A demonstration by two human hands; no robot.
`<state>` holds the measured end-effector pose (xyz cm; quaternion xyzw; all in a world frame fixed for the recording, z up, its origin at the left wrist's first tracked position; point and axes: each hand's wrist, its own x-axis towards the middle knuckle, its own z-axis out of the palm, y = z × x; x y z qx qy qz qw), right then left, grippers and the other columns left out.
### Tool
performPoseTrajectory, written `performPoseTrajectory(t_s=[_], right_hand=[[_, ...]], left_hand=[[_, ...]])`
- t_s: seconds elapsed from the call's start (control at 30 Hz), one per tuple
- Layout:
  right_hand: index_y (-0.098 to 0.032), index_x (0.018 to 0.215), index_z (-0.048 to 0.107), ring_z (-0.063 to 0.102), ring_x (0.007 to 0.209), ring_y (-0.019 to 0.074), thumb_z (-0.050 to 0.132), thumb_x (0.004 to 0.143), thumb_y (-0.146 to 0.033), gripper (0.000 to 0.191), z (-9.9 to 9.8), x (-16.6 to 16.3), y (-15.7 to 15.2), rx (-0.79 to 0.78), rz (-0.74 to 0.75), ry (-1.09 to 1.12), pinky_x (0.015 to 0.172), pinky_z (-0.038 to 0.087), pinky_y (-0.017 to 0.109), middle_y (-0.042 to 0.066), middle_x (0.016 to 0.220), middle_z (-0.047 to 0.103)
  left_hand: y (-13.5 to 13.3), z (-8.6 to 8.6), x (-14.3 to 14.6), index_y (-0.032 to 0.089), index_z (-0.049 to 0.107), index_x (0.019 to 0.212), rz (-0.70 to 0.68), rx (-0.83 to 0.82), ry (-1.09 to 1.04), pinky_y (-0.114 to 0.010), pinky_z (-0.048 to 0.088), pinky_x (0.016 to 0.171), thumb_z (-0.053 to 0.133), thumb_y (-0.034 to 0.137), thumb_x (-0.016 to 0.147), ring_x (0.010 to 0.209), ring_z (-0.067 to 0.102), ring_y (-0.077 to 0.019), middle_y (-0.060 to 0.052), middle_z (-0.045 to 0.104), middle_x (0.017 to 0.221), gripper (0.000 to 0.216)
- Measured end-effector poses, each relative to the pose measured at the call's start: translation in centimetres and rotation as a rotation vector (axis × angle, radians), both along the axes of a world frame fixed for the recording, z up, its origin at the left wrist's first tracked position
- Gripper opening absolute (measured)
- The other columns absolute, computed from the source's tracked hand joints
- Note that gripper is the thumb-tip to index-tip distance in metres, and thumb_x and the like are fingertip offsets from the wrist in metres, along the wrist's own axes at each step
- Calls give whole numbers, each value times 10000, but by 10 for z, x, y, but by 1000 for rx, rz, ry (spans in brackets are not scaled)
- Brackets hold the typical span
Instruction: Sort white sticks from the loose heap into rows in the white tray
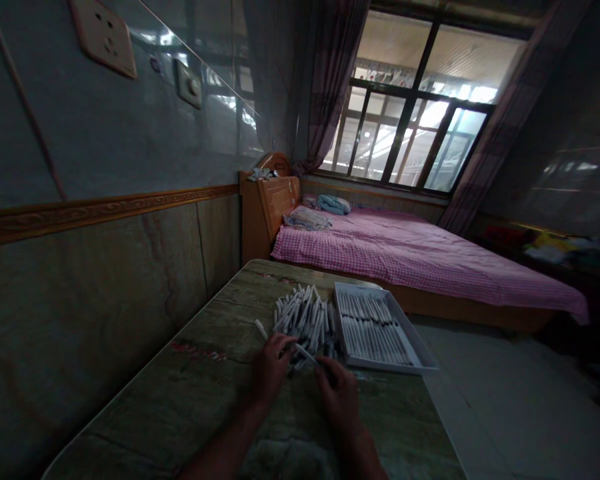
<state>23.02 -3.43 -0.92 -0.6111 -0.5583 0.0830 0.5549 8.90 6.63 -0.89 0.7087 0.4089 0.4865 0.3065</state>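
A slim white pen [306, 353] spans the gap between my two hands, just in front of a loose pile. My left hand [273, 367] pinches its upper left end. At its lower right end, the fingertips of my right hand [337, 387] are closed on it. A short white stick [261, 329] shows by the left knuckles; whether that hand touches it I cannot tell. Behind my hands lies a heap of white pens [305, 313], some with dark ends. To the right, a shallow white box [417, 347] holds similar pens laid side by side in two rows.
The stone-patterned table [190, 393] runs along a tiled wall [145, 280] on the left. Past its far edge is a bed [380, 247] with a pink checked sheet and a wooden headboard [265, 207]. Pale floor [480, 380] shows at the right.
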Motion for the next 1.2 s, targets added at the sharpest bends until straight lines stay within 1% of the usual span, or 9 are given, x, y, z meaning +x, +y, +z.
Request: performPoseTrajectory(t_s=[0.2,0.47,0.67,0.77,0.87,0.97,1.03,1.13,1.2], right_hand=[[-199,915,745,706,765,191,571,829,-287,214,-1,1,0,-35,9,-8,696,530,248,54,842,754],[-199,883,759,709,741,203,564,805,-291,230,2,1,-1,-44,-46,1,667,536,254,66,838,760],[-205,901,760,704,754,202,556,821,-296,237,3,2,-1,-68,-26,-44,690,532,261,60,838,759],[-210,917,758,704,794,203,556,816,-272,234,3,2,-2,-90,-14,-104,720,522,263,59,866,757],[-209,926,758,707,798,211,557,817,-272,237,3,2,-2,-112,-18,-123,721,518,272,61,867,756],[-212,924,757,708,796,213,552,822,-270,236,2,1,-2,-119,-19,-120,712,516,273,60,863,755],[-213,917,757,709,790,213,555,817,-265,231,2,0,-1,-123,-31,-110,706,517,272,59,859,756],[-213,920,758,710,777,213,558,821,-274,230,2,0,-1,-131,-47,-89,696,522,271,59,857,757],[-213,927,758,709,772,211,554,834,-291,237,1,1,0,-129,-47,-83,692,525,271,61,858,758]], left_hand=[[0,-2,-1,247,755,908,-37,55,69,-298,521,791,577,125,773,868,682,-196,-27,695,886,254],[0,1,-2,254,762,892,-42,79,49,-300,525,775,587,170,782,852,678,-206,-40,692,878,223],[-2,2,-5,289,769,898,-65,85,45,-288,520,762,592,171,783,835,673,-207,-32,697,848,242],[-2,3,-6,277,764,922,-96,97,114,-293,511,777,550,126,786,841,670,-206,-40,701,866,295],[-3,3,-4,258,744,941,-130,90,130,-327,499,854,492,53,743,919,661,-216,-47,705,915,380],[-7,3,2,235,692,1019,-157,36,37,-341,487,895,474,3,652,970,646,-211,-43,700,970,486],[-10,3,5,219,644,1086,-167,-41,-34,-316,504,816,481,9,619,878,650,-192,-33,688,951,537],[-12,4,8,202,588,1128,-188,-177,-169,-283,504,697,521,106,684,751,638,-167,-27,679,914,460],[-11,4,10,198,575,1114,-191,-241,-279,-288,503,700,523,222,761,772,646,-173,-42,691,921,358]])
